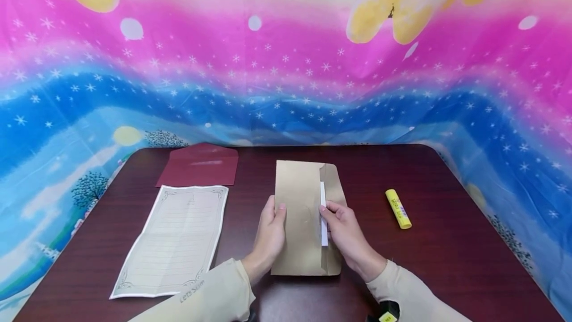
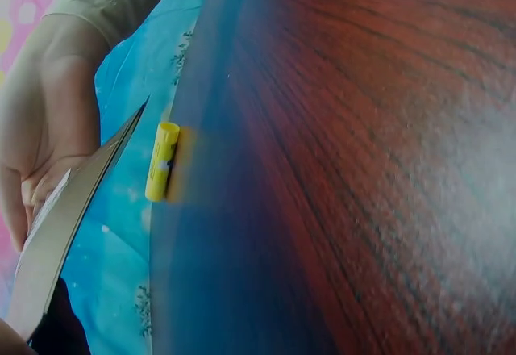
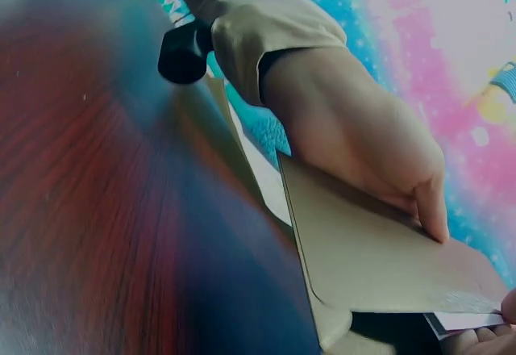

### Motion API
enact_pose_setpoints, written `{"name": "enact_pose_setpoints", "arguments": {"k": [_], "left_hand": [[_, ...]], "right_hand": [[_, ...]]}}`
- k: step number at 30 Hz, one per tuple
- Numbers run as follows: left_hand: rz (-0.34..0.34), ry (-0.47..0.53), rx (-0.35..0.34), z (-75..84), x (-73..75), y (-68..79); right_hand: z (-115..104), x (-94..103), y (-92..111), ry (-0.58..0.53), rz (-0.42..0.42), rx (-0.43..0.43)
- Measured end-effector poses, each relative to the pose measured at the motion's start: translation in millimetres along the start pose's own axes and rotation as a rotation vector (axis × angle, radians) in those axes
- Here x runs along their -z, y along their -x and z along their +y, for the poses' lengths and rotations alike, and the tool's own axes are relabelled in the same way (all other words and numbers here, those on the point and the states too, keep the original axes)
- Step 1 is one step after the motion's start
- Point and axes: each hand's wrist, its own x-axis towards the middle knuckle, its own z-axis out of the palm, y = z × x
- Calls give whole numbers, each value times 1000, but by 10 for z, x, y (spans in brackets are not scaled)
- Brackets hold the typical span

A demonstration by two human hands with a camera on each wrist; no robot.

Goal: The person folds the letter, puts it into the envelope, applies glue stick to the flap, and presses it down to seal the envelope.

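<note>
Cream fabric sleeves [image 1: 210,289] end at two hands over the dark reddish-brown wooden counter [image 1: 371,173]. The left hand [image 1: 269,232] grips one long side of a flat tan paper envelope [image 1: 297,222]; the right hand [image 1: 346,230] pinches a white paper strip [image 1: 323,236] showing at its opening. Rightward lies a yellow cylindrical glue stick [image 1: 398,208]; leftward, a creased cream lined sheet [image 1: 176,242], a burgundy envelope [image 1: 201,165] just behind.
</note>
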Motion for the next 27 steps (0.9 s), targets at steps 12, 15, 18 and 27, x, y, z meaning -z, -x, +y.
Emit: {"name": "enact_pose_setpoints", "arguments": {"k": [12,15,18,27], "left_hand": [[24,17,15,-1,-53,10],[17,28,15,-5,-52,12],[-1,20,15,-11,-35,8],[-95,-90,85,-6,76,0]], "right_hand": [[-6,-131,44,-107,-18,-81],[-5,-130,58,-115,-6,-107],[7,-102,73,-116,-17,-129],[46,-38,93,-56,-71,-123]]}}
